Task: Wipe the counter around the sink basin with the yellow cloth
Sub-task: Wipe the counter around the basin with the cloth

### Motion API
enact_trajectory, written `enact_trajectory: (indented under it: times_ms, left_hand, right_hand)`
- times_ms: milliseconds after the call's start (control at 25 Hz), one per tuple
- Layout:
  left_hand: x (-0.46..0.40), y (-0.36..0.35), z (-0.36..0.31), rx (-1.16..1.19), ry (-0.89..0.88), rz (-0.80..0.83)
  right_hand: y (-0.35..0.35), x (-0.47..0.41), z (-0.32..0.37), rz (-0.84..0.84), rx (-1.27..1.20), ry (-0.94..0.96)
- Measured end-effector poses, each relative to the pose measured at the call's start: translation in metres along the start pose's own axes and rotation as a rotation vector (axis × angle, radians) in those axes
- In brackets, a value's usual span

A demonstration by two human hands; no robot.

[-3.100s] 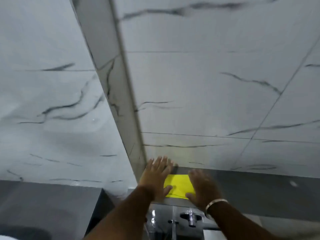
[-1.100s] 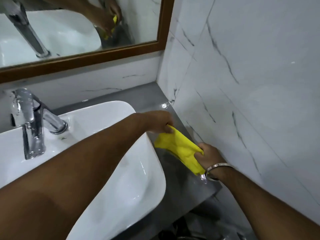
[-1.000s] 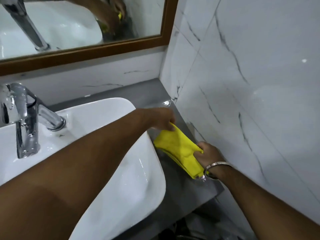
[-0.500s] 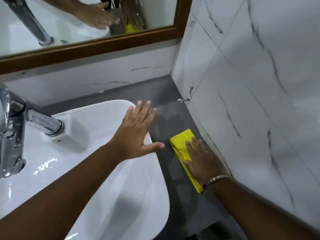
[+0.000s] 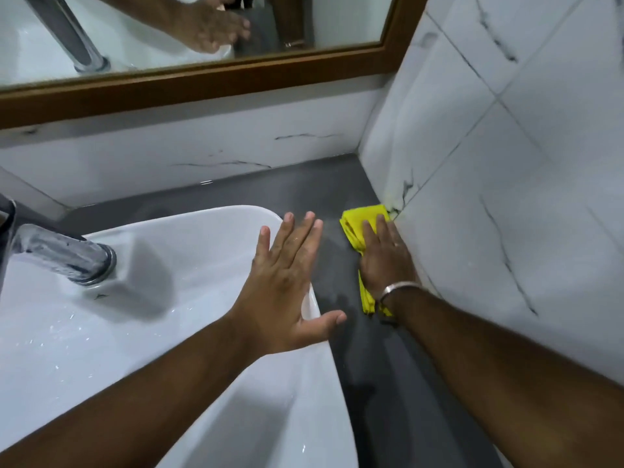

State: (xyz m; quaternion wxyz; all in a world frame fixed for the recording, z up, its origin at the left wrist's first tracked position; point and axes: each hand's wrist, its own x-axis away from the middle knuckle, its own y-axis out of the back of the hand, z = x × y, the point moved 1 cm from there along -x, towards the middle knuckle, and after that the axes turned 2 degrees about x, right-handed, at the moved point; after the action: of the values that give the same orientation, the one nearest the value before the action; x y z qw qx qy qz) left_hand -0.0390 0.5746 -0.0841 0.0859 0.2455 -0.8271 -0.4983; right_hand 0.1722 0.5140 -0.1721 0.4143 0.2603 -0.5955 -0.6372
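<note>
The folded yellow cloth (image 5: 358,220) lies on the dark grey counter (image 5: 304,190), to the right of the white sink basin (image 5: 189,258) and against the tiled side wall. My right hand (image 5: 385,258) presses flat on the cloth and covers its middle; yellow shows beyond my fingertips and near my wrist. My left hand (image 5: 287,285) is spread wide with nothing in it, over the basin's right rim. Whether it touches the rim I cannot tell.
A chrome tap (image 5: 64,255) juts over the basin from the left. A wood-framed mirror (image 5: 202,79) hangs on the back wall. White marble-look tiles (image 5: 506,163) close the counter on the right. A narrow counter strip runs between basin and wall.
My left hand let go of the cloth and spread over the basin rim. My right hand flattened the cloth on the counter and slid it farther back along the side wall.
</note>
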Motion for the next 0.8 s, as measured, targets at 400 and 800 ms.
enact_trajectory:
  times_ms: [400,800]
  left_hand:
    - [0.002,0.001,0.0,0.046,-0.03,-0.04]
    - [0.002,0.003,0.0,0.03,-0.026,-0.021]
  right_hand:
    - [-0.025,0.186,-0.037,0.056,0.142,0.756]
    - [-0.031,0.176,0.01,0.075,-0.028,0.42]
